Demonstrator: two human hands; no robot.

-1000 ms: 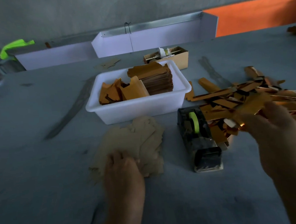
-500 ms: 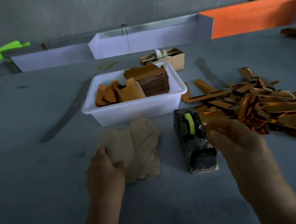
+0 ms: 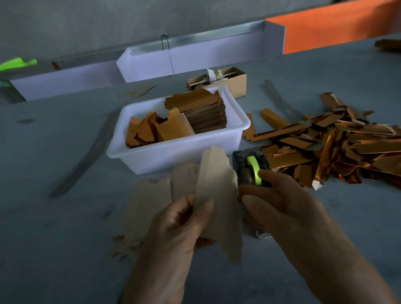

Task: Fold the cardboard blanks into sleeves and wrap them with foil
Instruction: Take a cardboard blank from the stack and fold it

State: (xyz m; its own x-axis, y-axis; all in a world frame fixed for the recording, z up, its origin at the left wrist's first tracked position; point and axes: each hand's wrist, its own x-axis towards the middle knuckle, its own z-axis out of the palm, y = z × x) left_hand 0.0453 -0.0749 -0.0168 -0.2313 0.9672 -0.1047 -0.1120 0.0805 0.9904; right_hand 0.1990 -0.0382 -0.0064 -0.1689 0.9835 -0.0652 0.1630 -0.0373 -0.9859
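On the near side of the grey table (image 3: 47, 243), the left hand (image 3: 176, 226) pinches one blank (image 3: 218, 204) by its left edge and lifts it over the flat pile (image 3: 151, 202). The right hand (image 3: 282, 208) sits just right of it with loose fingers, holding nothing. To fold well, both hands should press along the crease so the sides meet evenly. The blank is pale brown, long, thin, with notched ends and one fold line.

The left hand (image 3: 176, 226) pinches a cardboard blank (image 3: 217, 197) upright — the right hand (image 3: 275, 208) touches its edge. Behind: a tape dispenser (image 3: 252, 166), white tub (image 3: 178, 150) and foil-wrapped sleeves (image 3: 340, 148) — all on the grey table (image 3: 58, 231).
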